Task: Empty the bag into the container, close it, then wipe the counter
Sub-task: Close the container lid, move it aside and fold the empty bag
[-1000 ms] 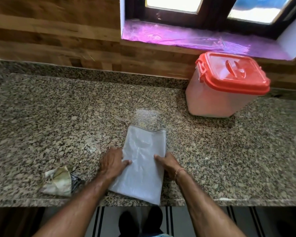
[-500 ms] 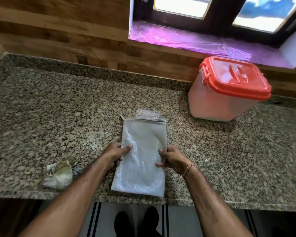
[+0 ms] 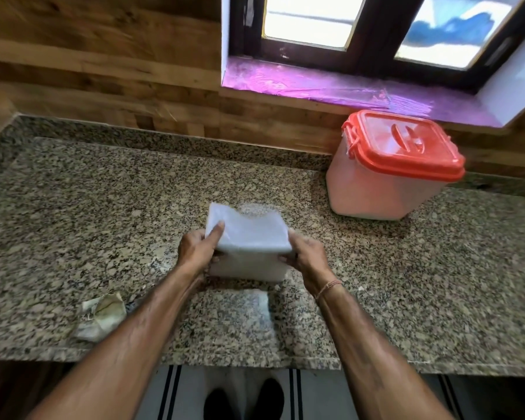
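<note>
Granite counter bears container, crumpled rag; left hand and right hand fingers pinch bag.

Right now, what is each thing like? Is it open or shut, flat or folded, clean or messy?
bag: folded over, held at both sides.
left hand: pinches the bag's left edge.
right hand: grips the bag's right edge.
container: upright, closed.
lid: seated on the container.
crumpled wad: lying loose near the counter's front edge.
counter: dusted with pale powder patches.
</note>
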Demonstrator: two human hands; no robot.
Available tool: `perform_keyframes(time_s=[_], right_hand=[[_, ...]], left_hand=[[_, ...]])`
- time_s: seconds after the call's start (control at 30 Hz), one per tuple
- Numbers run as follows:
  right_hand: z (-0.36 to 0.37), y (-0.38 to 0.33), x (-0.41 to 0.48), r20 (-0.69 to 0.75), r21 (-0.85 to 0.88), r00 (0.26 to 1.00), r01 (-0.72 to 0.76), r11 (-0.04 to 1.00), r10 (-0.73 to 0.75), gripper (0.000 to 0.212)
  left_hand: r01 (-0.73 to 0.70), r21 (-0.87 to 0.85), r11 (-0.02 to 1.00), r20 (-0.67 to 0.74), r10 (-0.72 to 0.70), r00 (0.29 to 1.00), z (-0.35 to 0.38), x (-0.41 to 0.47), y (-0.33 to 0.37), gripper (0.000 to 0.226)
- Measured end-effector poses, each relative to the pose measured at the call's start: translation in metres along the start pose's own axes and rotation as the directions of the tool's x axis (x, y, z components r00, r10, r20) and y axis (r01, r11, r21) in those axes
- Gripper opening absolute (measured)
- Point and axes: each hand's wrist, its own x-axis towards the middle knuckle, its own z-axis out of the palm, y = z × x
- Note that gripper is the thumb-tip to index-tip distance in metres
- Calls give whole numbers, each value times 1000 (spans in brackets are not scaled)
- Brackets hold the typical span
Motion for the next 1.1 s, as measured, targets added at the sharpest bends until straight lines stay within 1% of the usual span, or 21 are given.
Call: perform_keyframes(time_s=[0.03,0.07,0.1,0.13,0.2,0.27,0.3,0.37,0.4,0.47,0.5,0.57,0.63,0.7,0.77,0.8,0.83,0.9,1.0,1.1], right_hand=[[2,-8,-1,12,28,999,33,999,-34,42],[2,-12,-3,25,45,998,58,997,-59,37],[2,-12,-5,30,31,997,65,997,-65,28],[0,-8,-8,26,-4,998,58,998,-58,20],[-6,14,-13,-11,-117,1000,17,993,-18,18],[-15,44,-16,-82,-228,994,-83,970,66,16],[-20,60,-15,-109,-286,988,-133,949,106,14],[-28,81,-19,-135,-387,981,-183,904,140,9],[-30,89,-19,-137,-409,979,-196,891,153,17],[-35,102,-20,-126,-431,976,-214,877,176,33],[-34,102,-24,-113,-452,979,-205,868,172,33],[-33,102,-28,-96,-523,983,-181,833,154,26],[-33,100,-31,-100,-584,987,-159,796,124,23],[-30,90,-35,-85,-602,995,-99,792,60,23],[-23,72,-38,-27,-582,998,24,813,-48,17],[-17,61,-41,11,-573,993,105,813,-121,11],[-9,48,-45,45,-572,982,175,802,-182,10],[12,29,-51,125,-553,954,295,779,-273,21],[50,22,-67,280,-517,898,439,735,-340,20],[88,48,-104,451,-470,838,516,716,-308,18]], left_hand=[[-30,-8,1000,-21,30,999,-2,3,5,63],[-43,15,999,-33,44,998,-5,6,6,74],[-46,35,998,-53,48,997,-6,7,4,75],[-34,58,998,-58,37,998,-5,4,0,66],[10,121,993,-63,-2,998,-4,-3,-16,44],[102,147,984,-45,-97,994,-1,-14,-42,28],[158,152,976,-41,-153,987,0,-19,-55,24],[237,207,949,-55,-230,972,0,-26,-82,33],[249,247,937,-62,-241,969,1,-28,-92,40],[227,308,924,-92,-209,974,6,-34,-103,52],[209,322,923,-99,-187,977,9,-36,-104,54],[203,304,931,-76,-188,979,17,-36,-103,49],[232,248,941,-35,-231,972,22,-36,-98,43],[237,177,955,-29,-236,971,21,-39,-94,43],[181,87,980,-52,-177,983,13,-45,-83,41],[138,36,990,-70,-135,988,4,-51,-76,40],[99,-7,995,-88,-99,991,-5,-56,-68,41],[26,-81,996,-174,-40,984,-29,-74,-53,48],[-87,-233,969,-365,-4,931,-66,-121,-48,47],[-159,-368,916,-516,-59,855,-100,-186,-72,50]])
